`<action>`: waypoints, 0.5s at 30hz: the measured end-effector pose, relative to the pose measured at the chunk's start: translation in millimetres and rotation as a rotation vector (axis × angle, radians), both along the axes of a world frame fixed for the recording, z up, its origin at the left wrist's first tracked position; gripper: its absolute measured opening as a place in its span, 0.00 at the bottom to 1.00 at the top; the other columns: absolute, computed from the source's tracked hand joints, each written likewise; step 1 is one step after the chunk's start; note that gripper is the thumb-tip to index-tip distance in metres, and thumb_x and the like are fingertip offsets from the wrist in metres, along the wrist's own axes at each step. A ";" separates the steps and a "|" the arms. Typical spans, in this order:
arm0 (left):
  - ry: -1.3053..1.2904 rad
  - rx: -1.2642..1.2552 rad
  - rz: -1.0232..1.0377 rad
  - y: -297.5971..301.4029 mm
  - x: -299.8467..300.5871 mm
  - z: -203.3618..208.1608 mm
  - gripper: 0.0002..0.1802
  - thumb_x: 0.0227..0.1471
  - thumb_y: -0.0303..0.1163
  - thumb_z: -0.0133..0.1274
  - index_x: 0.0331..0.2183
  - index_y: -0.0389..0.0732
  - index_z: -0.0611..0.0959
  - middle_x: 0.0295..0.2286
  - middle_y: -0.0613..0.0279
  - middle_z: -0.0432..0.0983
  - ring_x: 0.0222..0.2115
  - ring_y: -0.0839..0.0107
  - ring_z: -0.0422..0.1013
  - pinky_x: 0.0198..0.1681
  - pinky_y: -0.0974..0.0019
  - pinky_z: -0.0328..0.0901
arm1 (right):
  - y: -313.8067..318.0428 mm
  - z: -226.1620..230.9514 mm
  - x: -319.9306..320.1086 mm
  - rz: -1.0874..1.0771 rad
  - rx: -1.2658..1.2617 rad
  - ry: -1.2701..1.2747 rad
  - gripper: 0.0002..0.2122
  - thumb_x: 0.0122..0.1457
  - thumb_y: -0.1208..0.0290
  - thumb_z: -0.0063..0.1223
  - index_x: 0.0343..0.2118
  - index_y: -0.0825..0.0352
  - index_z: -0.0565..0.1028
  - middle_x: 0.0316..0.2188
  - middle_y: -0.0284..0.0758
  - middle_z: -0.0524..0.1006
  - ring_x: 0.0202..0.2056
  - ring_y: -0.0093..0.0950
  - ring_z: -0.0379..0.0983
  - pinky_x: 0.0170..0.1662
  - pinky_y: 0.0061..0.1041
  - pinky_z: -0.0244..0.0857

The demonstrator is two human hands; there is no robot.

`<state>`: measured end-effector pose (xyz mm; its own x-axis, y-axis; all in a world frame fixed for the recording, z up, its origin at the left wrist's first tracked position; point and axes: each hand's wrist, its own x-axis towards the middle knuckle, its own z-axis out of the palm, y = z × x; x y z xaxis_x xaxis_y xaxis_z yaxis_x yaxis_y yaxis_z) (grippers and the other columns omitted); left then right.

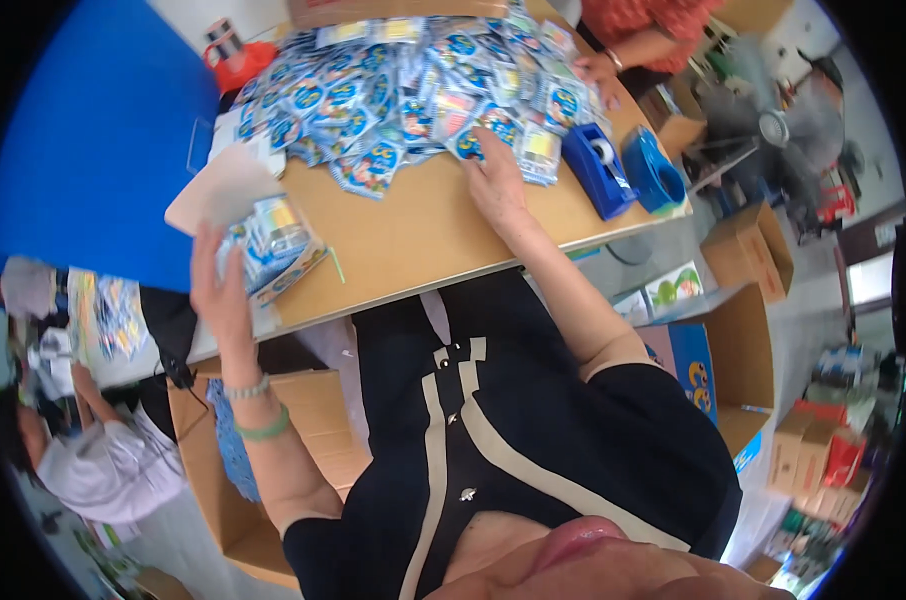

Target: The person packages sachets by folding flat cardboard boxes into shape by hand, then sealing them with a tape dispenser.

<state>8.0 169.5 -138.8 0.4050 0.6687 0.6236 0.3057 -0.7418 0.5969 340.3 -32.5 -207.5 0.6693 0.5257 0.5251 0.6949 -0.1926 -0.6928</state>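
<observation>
A heap of small blue-and-white printed packets [373, 95] covers the far part of the wooden table [403, 235]. My right hand [495, 185] reaches to the heap's front edge, its thumb and fingers apart and touching packets there; the fingertips are partly hidden among them. On the left, a small carton [298, 270] with its pale lid flap [218, 190] raised holds several of these packets [273, 235]. Beside this carton is my left hand [220, 290], slightly blurred, fingers spread along its left side with nothing visible in them.
A blue tape dispenser [599, 170] and a second blue one [655, 170] stand at the table's right. Another person's hand [601, 72] is by the heap's far right. Open cardboard boxes [273, 430] flank me below the table. A blue panel [93, 140] rises at left.
</observation>
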 end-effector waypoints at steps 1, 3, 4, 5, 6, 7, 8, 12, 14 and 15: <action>-0.042 -0.001 0.083 -6.2 -8.4 3.5 0.16 0.54 0.23 0.54 0.46 0.31 0.80 0.54 0.48 0.70 0.55 0.58 0.67 0.59 0.60 0.59 | 0.8 4.4 3.6 0.040 0.040 0.013 0.22 0.57 0.69 0.54 0.55 0.70 0.69 0.53 0.50 0.71 0.56 0.47 0.65 0.58 0.38 0.60; -0.077 0.010 0.163 -12.2 -15.8 11.8 0.15 0.55 0.22 0.54 0.45 0.30 0.80 0.53 0.49 0.72 0.53 0.58 0.68 0.57 0.59 0.60 | 6.2 17.8 12.5 0.011 0.092 0.033 0.23 0.57 0.68 0.54 0.54 0.70 0.69 0.53 0.50 0.71 0.56 0.47 0.65 0.58 0.39 0.60; -0.098 0.057 0.208 -16.2 -17.2 14.7 0.15 0.54 0.23 0.54 0.45 0.30 0.80 0.51 0.48 0.72 0.52 0.57 0.68 0.56 0.58 0.61 | 10.1 24.8 18.2 0.010 0.131 0.043 0.23 0.57 0.67 0.54 0.54 0.70 0.69 0.53 0.50 0.71 0.56 0.47 0.65 0.59 0.39 0.59; -0.115 0.099 0.252 -21.9 -20.3 17.6 0.14 0.54 0.23 0.55 0.44 0.30 0.80 0.50 0.48 0.73 0.51 0.56 0.69 0.55 0.57 0.62 | 11.6 31.4 22.7 0.008 0.164 0.058 0.23 0.56 0.66 0.54 0.54 0.70 0.69 0.53 0.49 0.71 0.56 0.47 0.65 0.59 0.39 0.58; -0.138 0.143 0.292 -26.9 -17.7 24.1 0.14 0.54 0.24 0.56 0.43 0.30 0.81 0.49 0.47 0.74 0.50 0.55 0.69 0.54 0.56 0.63 | 18.7 43.0 41.1 -0.147 0.201 -0.010 0.24 0.57 0.66 0.54 0.55 0.70 0.69 0.54 0.49 0.70 0.57 0.46 0.64 0.59 0.39 0.58; -0.131 0.146 0.284 -33.2 -10.9 30.3 0.14 0.54 0.24 0.56 0.43 0.30 0.81 0.49 0.47 0.74 0.50 0.55 0.69 0.54 0.56 0.63 | 29.5 54.6 65.2 -0.300 0.235 -0.079 0.24 0.57 0.65 0.54 0.55 0.70 0.68 0.55 0.49 0.70 0.58 0.46 0.62 0.60 0.38 0.57; -0.064 0.359 0.206 -45.6 4.6 42.7 0.14 0.52 0.25 0.57 0.42 0.31 0.81 0.48 0.47 0.74 0.49 0.53 0.70 0.53 0.55 0.64 | 38.7 62.0 89.0 -0.396 0.185 -0.125 0.26 0.57 0.62 0.54 0.57 0.69 0.67 0.57 0.49 0.68 0.59 0.47 0.61 0.60 0.41 0.55; 0.026 0.575 -0.292 -79.2 95.6 36.0 0.20 0.46 0.28 0.62 0.43 0.35 0.81 0.44 0.46 0.75 0.46 0.46 0.70 0.52 0.49 0.63 | 67.3 58.5 154.8 -0.787 -0.158 0.048 0.36 0.55 0.49 0.55 0.62 0.66 0.61 0.62 0.52 0.59 0.61 0.52 0.55 0.61 0.55 0.48; 0.158 0.352 -0.272 -85.9 151.9 16.9 0.29 0.45 0.32 0.63 0.50 0.35 0.75 0.52 0.41 0.67 0.53 0.42 0.64 0.57 0.47 0.58 | 77.0 49.4 159.9 -0.695 -0.196 0.140 0.39 0.53 0.46 0.55 0.63 0.65 0.58 0.64 0.53 0.56 0.63 0.53 0.52 0.62 0.59 0.44; 0.169 0.233 -0.283 -76.7 175.2 2.5 0.35 0.45 0.34 0.64 0.54 0.35 0.72 0.56 0.39 0.62 0.56 0.41 0.60 0.60 0.46 0.55 | 84.5 49.3 156.4 -0.623 -0.257 0.240 0.43 0.52 0.42 0.56 0.64 0.64 0.56 0.65 0.54 0.53 0.65 0.54 0.49 0.62 0.62 0.39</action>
